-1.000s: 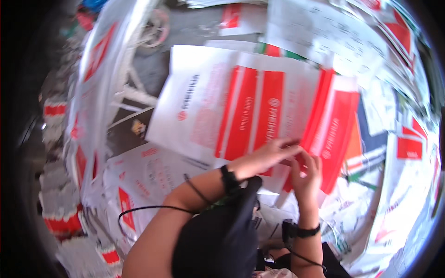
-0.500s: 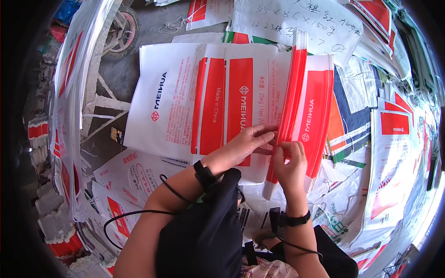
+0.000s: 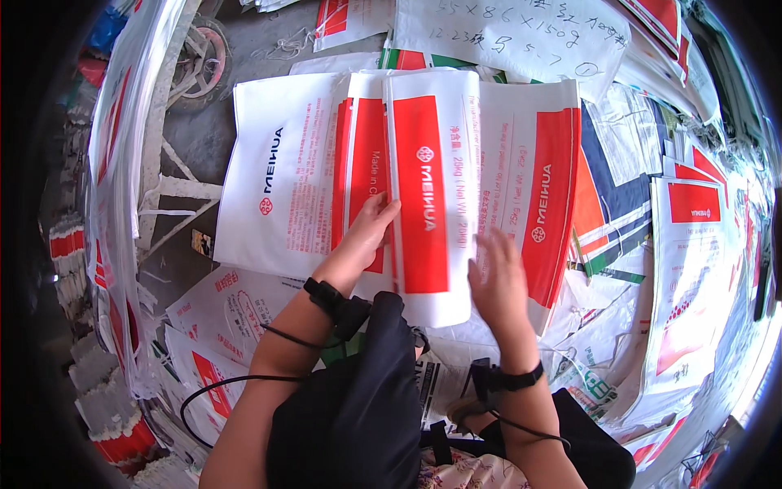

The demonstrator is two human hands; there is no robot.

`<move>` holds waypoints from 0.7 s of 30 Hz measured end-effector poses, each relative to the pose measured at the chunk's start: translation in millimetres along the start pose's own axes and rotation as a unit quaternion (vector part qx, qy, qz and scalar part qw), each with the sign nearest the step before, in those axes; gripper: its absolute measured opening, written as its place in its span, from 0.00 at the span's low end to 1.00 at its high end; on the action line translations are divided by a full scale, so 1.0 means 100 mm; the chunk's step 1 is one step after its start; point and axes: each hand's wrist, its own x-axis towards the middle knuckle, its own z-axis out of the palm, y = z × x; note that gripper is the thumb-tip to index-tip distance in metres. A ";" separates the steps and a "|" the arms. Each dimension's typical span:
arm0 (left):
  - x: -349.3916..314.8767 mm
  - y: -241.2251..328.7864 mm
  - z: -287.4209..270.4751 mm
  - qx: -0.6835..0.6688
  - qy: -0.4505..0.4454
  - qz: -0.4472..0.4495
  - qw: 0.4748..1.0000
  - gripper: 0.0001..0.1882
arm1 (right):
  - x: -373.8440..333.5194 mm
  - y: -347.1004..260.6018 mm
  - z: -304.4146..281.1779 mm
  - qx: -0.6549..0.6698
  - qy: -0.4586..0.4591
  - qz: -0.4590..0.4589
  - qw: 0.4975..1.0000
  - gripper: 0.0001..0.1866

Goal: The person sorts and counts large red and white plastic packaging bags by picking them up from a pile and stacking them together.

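Observation:
A white and red printed sack [image 3: 421, 261] lies folded into a narrow panel in front of me, on top of other flat sacks. My left hand [image 3: 371, 236] pinches its left edge, the fingertips partly hidden by the fold. My right hand [image 3: 498, 281] is beside the panel's right edge, its fingers stretched out and slightly blurred, holding nothing. Under the panel, a white sack with blue and red print [image 3: 269, 220] reaches out to the left. Another sack with a wide red band [image 3: 547, 236] shows on the right.
A white sheet with handwriting [image 3: 521, 41] lies at the back. Piled sacks [image 3: 688, 269] stand on the right, and a plastic-covered stack [image 3: 122, 163] on the left. Back left are a metal frame [image 3: 183, 187] and a wheel [image 3: 199, 61]. A black cable [image 3: 220, 379] hangs by my left forearm.
The narrow red fold at the right has moved left and now lies as a wider flat panel. My left hand has shifted left to its edge; the right hand has come off and opened.

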 end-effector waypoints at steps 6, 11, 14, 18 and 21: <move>-0.28 0.27 0.19 -0.020 -0.217 -0.011 0.976 0.33 | -0.04 -0.34 0.14 0.089 -0.029 -0.033 0.995 0.32; -0.45 0.42 0.39 -0.026 -0.289 0.026 0.957 0.28 | 0.04 -0.42 -0.02 0.105 0.055 -0.027 0.993 0.36; -0.49 0.46 0.40 -0.037 -0.305 0.013 0.952 0.28 | 0.07 -0.46 -0.09 0.101 0.070 -0.028 0.992 0.36; -0.50 0.42 0.41 -0.029 -0.324 0.014 0.945 0.26 | 0.06 -0.44 -0.13 0.082 0.073 -0.024 0.994 0.33; -0.49 0.37 0.44 -0.057 -0.335 0.006 0.940 0.26 | 0.06 -0.29 -0.08 0.101 0.083 -0.006 0.991 0.33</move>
